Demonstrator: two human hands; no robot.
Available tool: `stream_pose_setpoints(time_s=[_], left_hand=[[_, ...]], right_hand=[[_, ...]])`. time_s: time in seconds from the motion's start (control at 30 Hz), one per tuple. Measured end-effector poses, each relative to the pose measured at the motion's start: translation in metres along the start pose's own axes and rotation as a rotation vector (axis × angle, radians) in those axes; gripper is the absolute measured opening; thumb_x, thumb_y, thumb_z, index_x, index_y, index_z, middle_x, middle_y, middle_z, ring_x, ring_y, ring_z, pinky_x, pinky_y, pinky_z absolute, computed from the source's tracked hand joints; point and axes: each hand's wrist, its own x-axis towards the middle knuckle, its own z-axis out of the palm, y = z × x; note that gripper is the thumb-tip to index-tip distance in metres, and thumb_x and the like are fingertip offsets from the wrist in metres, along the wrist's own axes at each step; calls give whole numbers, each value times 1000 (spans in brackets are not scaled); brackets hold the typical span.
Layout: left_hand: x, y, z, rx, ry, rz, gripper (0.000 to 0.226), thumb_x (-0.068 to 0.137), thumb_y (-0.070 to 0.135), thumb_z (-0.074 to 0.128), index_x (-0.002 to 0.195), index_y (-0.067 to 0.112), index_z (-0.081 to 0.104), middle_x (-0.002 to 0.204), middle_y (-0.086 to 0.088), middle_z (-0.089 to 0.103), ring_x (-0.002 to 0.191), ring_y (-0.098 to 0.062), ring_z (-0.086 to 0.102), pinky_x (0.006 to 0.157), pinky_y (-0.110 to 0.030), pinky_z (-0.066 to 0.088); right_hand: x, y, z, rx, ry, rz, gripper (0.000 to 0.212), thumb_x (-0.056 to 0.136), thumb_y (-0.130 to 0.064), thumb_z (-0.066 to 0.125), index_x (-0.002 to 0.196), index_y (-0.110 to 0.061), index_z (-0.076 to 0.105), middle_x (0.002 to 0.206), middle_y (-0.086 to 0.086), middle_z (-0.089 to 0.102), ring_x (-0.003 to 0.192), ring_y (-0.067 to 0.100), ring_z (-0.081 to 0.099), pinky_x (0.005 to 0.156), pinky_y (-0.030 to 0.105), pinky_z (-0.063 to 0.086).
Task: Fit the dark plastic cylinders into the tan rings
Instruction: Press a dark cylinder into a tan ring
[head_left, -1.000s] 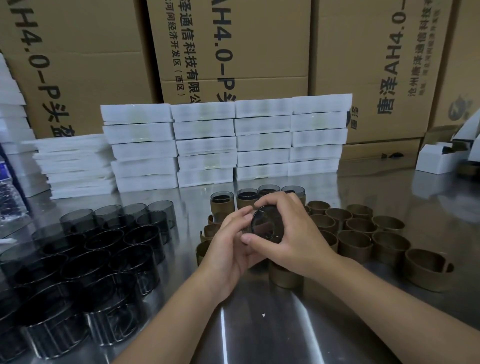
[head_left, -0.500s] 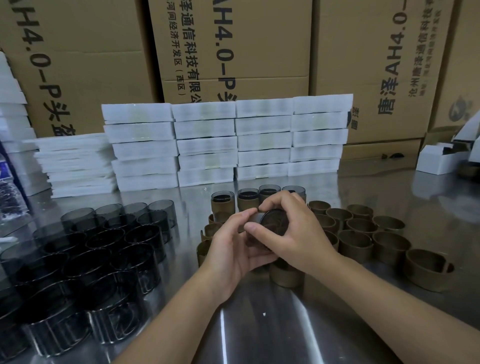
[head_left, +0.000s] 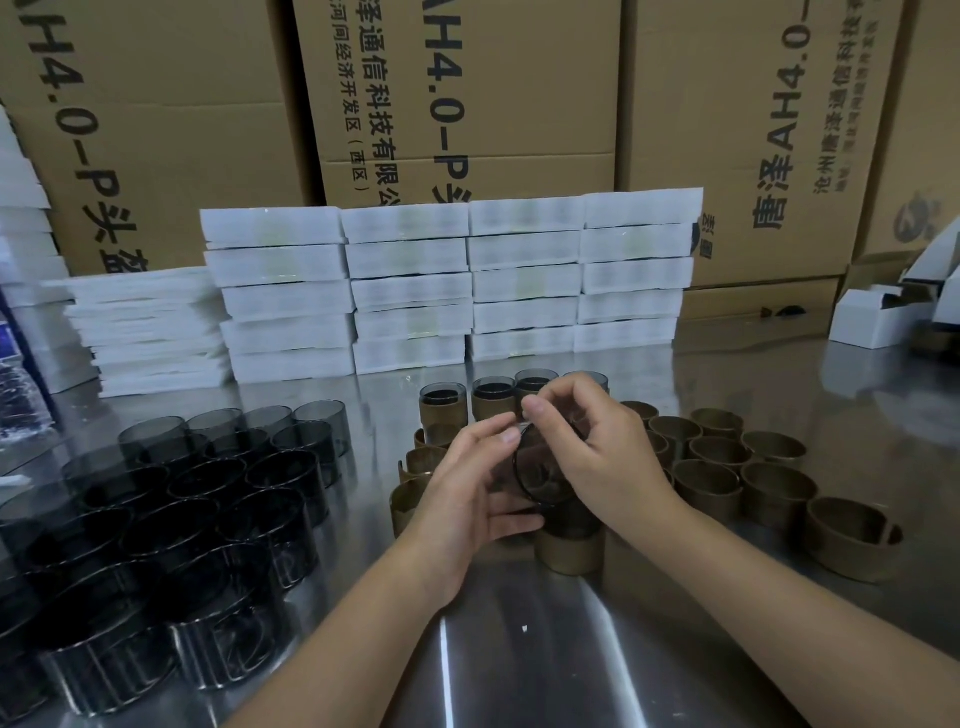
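Above the metal table, my left hand (head_left: 467, 488) grips a dark see-through plastic cylinder (head_left: 540, 480) from the left and below, its open end turned toward me. My right hand (head_left: 597, 452) comes in from the right, with thumb and forefinger pinching at the cylinder's upper rim. Whether a thin film sits between those fingertips is unclear. Several loose dark cylinders (head_left: 197, 493) stand at the left. Empty tan rings (head_left: 706, 483) crowd the right, and one tan ring (head_left: 569, 553) sits just below my hands. Behind my hands stand several tan rings fitted with cylinders (head_left: 441, 410).
Stacks of white flat boxes (head_left: 415, 291) line the back of the steel table (head_left: 519, 649), with big cardboard cartons (head_left: 467, 104) behind them. Small open white boxes (head_left: 872, 322) sit at the far right. A plastic bottle (head_left: 15, 389) shows at the left edge.
The cylinder has tilted so its open end faces me more. My right fingers have lifted from around it to pinch at its top rim, while my left hand keeps hold.
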Motion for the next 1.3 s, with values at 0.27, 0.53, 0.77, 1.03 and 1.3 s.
stream_pose_setpoints(time_s=[0.27,0.53,0.77,1.03,1.3], left_hand=[[1,1,-1,-34,82,0,46,70,44,64,115,34,67,97,-13,71,70,-24,69,54,-26,53],[1,4,1,-94,160,-26,65,61,43,75,123,26,63,103,-18,73,82,-34,71,45,-21,46],[3,5,-1,-206,207,-32,76,54,52,68,123,22,61,101,-17,74,88,-38,72,45,-20,47],[3,7,-4,-324,202,-14,65,61,45,65,119,17,62,94,-15,74,79,-35,73,46,-18,49],[5,4,-9,-373,184,9,61,68,42,65,122,14,62,100,-17,73,88,-36,73,53,-21,55]], right_hand=[[2,-5,-4,49,17,-13,6,88,-35,61,85,-30,59,75,-13,63,74,-1,60,66,10,45],[3,-2,-4,102,35,-33,16,91,-21,65,84,-34,59,79,-17,67,74,-4,62,68,6,44],[4,-2,-4,158,10,-19,18,89,-15,66,87,-31,59,81,-15,68,80,-2,66,71,10,49],[2,-3,-5,196,-64,-18,27,89,-3,65,94,-29,58,99,-4,69,94,4,68,83,19,54],[0,-1,-2,262,-176,13,29,84,-8,61,106,-26,56,116,5,64,113,15,62,98,37,52]])
